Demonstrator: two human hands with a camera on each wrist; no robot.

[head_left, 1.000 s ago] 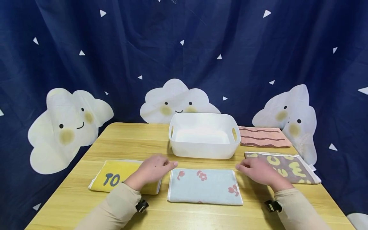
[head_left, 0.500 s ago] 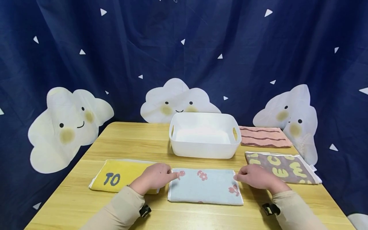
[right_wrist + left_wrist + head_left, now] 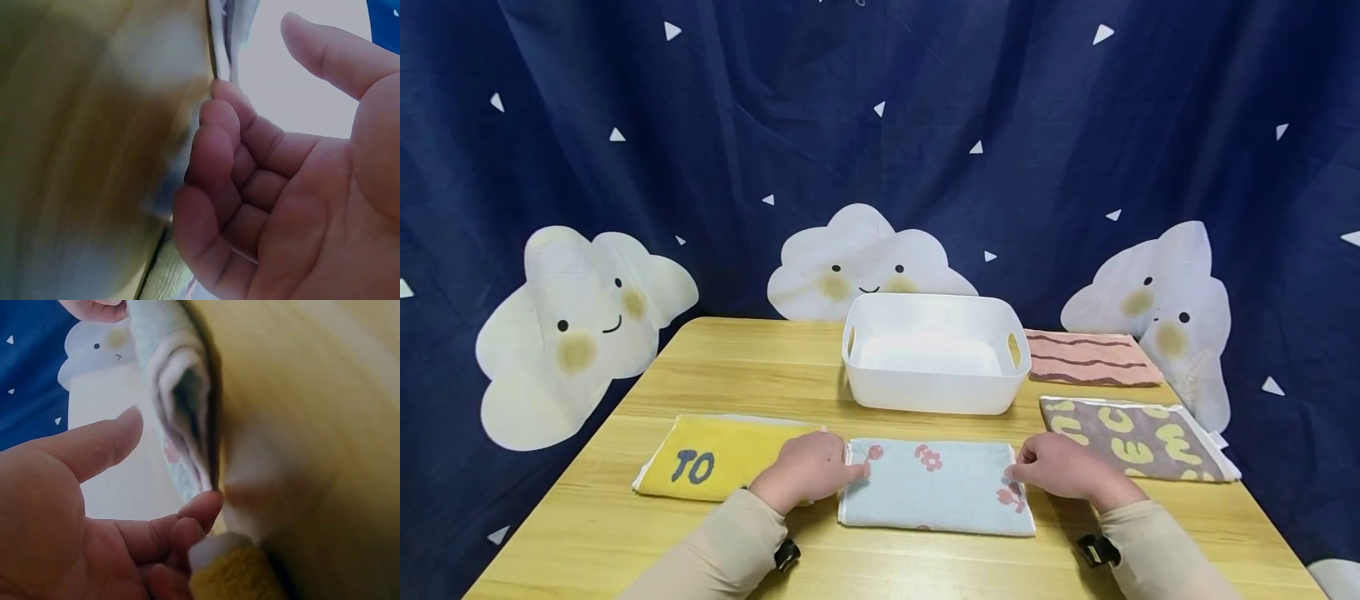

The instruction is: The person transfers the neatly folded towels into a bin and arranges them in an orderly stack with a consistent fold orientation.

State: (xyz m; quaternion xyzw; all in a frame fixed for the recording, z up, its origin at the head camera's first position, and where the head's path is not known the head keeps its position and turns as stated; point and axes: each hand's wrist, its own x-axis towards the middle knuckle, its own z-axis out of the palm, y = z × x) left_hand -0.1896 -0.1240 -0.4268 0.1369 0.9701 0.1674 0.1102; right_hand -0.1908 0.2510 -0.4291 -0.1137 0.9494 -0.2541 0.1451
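A folded light blue towel (image 3: 932,492) with pink flowers lies flat on the table. At its left edge is my left hand (image 3: 812,467), its thumb over the towel's corner in the head view. The left wrist view shows the thumb apart from the towel's layered edge (image 3: 187,394), with a fingertip at the lower layer. My right hand (image 3: 1067,467) is at the towel's right edge. In the right wrist view its thumb stands away from the fingers (image 3: 212,150), and one fingertip meets the towel's edge (image 3: 228,44). Neither hand pinches the towel.
Behind the towel stands a white plastic basket (image 3: 936,392) with side handle holes. A folded yellow towel (image 3: 722,442) lies left, partly under my left hand. A brown lettered towel (image 3: 1142,437) and a pink striped towel (image 3: 1090,358) lie right on the wooden table (image 3: 737,358).
My left hand has moved right and slightly down from over the yellow towel to the blue towel's left edge. My right hand has moved left and down to its right edge.
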